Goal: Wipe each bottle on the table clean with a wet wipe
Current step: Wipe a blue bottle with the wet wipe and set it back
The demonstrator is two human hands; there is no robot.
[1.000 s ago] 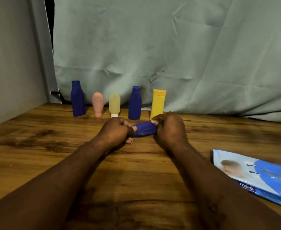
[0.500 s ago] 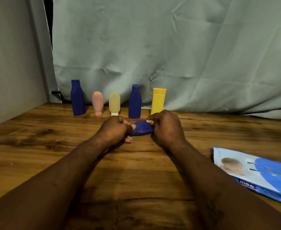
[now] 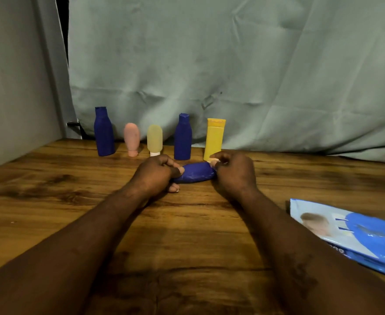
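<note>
- Head view: blue bottle [image 3: 196, 172] lying crosswise low over the bench [image 3: 50, 201], towards its far edge, long axis running left to right.
- Left hand [image 3: 155, 173] curled round one end, right hand [image 3: 234, 173] pinching the other; both equally near.
- No wipe visible; wipe pack [image 3: 357, 235] by the right edge, nearer the right hand.
</note>
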